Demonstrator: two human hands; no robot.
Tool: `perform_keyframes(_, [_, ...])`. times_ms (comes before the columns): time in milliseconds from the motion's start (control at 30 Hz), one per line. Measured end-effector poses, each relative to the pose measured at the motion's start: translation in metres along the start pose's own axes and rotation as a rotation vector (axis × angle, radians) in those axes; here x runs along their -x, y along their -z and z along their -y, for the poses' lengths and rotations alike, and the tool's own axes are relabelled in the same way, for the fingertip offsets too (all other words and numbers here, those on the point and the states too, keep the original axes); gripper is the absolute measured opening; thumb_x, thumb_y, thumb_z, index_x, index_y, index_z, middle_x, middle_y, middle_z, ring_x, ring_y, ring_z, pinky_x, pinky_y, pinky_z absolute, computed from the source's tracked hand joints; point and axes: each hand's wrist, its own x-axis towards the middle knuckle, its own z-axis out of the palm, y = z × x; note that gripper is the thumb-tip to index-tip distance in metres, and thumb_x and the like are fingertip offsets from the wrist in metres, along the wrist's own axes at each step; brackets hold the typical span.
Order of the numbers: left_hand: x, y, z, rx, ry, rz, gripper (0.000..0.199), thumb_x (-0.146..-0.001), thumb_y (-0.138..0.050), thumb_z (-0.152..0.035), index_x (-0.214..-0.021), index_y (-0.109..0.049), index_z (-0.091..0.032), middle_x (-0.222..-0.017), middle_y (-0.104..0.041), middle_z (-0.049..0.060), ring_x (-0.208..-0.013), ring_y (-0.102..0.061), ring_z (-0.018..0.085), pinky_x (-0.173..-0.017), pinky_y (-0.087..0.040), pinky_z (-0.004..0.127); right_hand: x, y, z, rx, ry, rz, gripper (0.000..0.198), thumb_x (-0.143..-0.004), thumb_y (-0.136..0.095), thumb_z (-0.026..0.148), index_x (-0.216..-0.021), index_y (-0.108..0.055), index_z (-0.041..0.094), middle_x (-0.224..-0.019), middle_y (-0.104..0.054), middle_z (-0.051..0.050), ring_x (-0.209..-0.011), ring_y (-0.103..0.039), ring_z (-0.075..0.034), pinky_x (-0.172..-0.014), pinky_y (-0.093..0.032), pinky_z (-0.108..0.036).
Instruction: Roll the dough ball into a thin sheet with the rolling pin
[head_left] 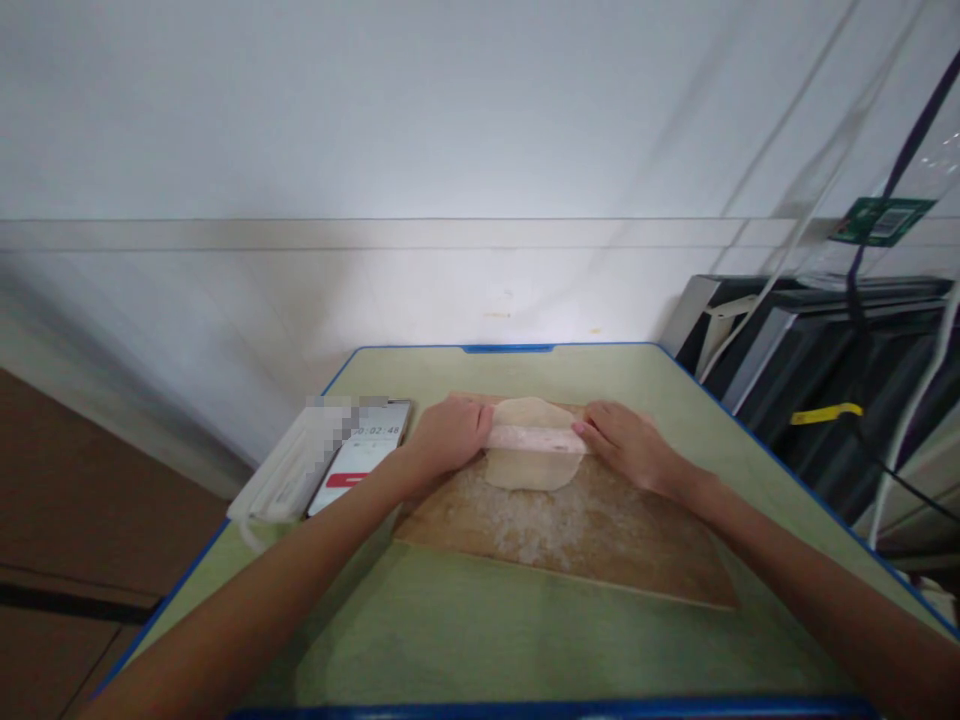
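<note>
A flat, roundish sheet of dough (531,473) lies on a floured wooden board (637,550). Across its middle rests a pale rolling pin (534,439), dusted with flour. My left hand (452,432) is closed around the pin's left end, and my right hand (622,440) grips the right end, with its fingers partly hidden and slightly blurred. Dough shows both beyond the pin and on the near side of it. Loose white flour (536,525) is scattered over the board in front of the dough.
The board sits on a green table (480,640) with a blue rim. Left of my hand, a phone (367,450) showing a timer leans on a white box (289,465). A white wall stands behind; dark panels (825,350) and hanging cables (855,270) are at the right.
</note>
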Motion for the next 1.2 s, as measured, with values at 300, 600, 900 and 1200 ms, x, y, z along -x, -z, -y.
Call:
perform_keyframes(300, [0.048,0.002,-0.014,0.009,-0.067,-0.017,0.038,-0.096,-0.027,-0.029,-0.091,-0.061,-0.013,-0.094,-0.065,0.012,-0.091,-0.058,0.024,-0.082,-0.044,0.038,0.038,0.004,0.02,0.008,-0.026,-0.022,0.039,-0.089,-0.035,0.056,-0.09,-0.052,0.02,-0.094,-0.059,-0.01,-0.089,-0.052,-0.026,-0.078,-0.042,-0.043])
perform_keyframes(600, [-0.007,-0.004,0.009,0.025,-0.014,-0.082,0.033,-0.095,-0.03,-0.027,-0.093,-0.06,-0.012,-0.096,-0.064,0.011,-0.095,-0.058,0.022,-0.087,-0.043,0.037,-0.015,0.002,-0.009,-0.047,0.05,0.093,0.047,-0.093,-0.026,0.048,-0.109,-0.057,0.016,-0.115,-0.061,-0.013,-0.11,-0.053,-0.024,-0.091,-0.044,-0.04])
perform_keyframes(900, [0.032,-0.003,0.002,0.092,-0.16,-0.053,0.041,-0.097,-0.026,-0.033,-0.124,-0.05,-0.014,-0.131,-0.054,0.009,-0.127,-0.041,0.019,-0.105,-0.033,0.035,0.025,0.005,0.006,-0.075,0.069,0.148,0.061,-0.091,-0.029,0.054,-0.142,-0.031,0.02,-0.145,-0.036,-0.013,-0.134,-0.029,-0.025,-0.106,-0.028,-0.053])
perform_keyframes(1200, [0.025,-0.005,0.005,0.134,-0.173,-0.023,0.044,-0.098,-0.024,-0.034,-0.128,-0.048,-0.012,-0.134,-0.051,0.011,-0.13,-0.038,0.021,-0.107,-0.03,0.037,0.017,0.008,0.007,-0.115,0.036,0.212,0.063,-0.091,-0.027,0.054,-0.143,-0.03,0.018,-0.146,-0.033,-0.013,-0.135,-0.026,-0.024,-0.108,-0.026,-0.05])
